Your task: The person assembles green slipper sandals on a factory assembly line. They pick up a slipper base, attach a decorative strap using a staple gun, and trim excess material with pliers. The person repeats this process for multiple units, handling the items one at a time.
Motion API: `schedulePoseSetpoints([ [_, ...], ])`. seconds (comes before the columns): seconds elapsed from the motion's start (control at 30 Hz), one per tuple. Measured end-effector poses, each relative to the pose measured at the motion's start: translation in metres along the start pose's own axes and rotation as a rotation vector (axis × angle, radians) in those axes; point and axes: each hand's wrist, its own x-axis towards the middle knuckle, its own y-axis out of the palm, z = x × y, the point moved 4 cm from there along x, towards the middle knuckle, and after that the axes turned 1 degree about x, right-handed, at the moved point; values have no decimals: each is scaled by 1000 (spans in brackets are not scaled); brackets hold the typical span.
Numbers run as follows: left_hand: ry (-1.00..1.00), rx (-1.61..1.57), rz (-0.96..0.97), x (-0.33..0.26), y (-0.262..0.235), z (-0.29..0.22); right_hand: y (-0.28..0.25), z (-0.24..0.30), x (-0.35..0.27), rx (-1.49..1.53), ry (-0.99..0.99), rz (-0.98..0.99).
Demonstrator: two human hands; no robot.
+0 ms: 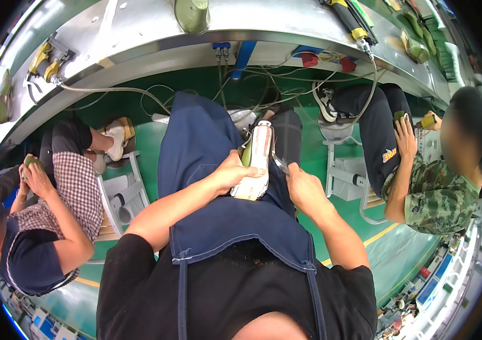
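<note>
A shoe on a last (261, 148) rests on my lap, its pale underside facing up and its toe pointing toward the bench. Green shows along its left side. My left hand (232, 171) wraps the shoe from the left, thumb across the underside near the heel end. On the other side, my right hand (304, 186) is closed around a slim metal hand tool, seemingly pliers (280, 163). The tool's tip lies at the shoe's right edge; whether it grips the edge I cannot tell. Most of its handle is hidden in my fingers. A dark blue apron (201, 136) covers my lap.
A metal bench (139, 48) curves across the front, bearing a green shoe last (192, 16) and yellow-black air guns (41, 61) (346, 20). Hoses (111, 89) trail below. A person in a checked apron (77, 190) sits left, another in camouflage (439, 198) right, both handling green pieces.
</note>
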Motion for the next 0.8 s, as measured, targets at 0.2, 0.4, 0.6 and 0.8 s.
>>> schedulePoseSetpoints([
  [0.2,-6,7,-26,-2,1,-4,1,2,2,61,9,70],
  [0.4,-25,45,-144,4,-6,8,1,6,5,89,-5,102],
  [0.6,-17,33,-65,8,-9,13,7,8,7,55,-48,96],
  [0.8,-99,207,-63,11,-15,7,10,12,11,-175,-121,-9],
])
